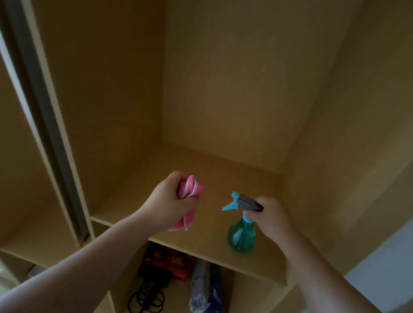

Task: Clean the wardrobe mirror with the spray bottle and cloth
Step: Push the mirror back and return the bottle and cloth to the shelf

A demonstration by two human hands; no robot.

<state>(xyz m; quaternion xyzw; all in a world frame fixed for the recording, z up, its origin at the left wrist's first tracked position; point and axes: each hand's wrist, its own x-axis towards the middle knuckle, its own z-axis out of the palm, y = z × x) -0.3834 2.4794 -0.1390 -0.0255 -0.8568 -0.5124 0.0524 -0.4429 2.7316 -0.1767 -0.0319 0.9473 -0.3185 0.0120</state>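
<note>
An open wardrobe (225,78) of pale wood fills the view, with a sliding door's grey edge (35,93) slanting down its left side. A shelf (204,233) crosses the near part. In the compartment below lie an orange box (171,261), wrapped blue bundles (206,293) and coiled black cable (146,300). Over the shelf, the right hand (271,217) curls its fingers round the sprayer head of a green bottle (241,235) near the shelf's front edge; whether it stands or hangs is unclear. To its left, apart, the left hand (166,201) clenches a pink cloth (190,188), with one end dangling.
</note>
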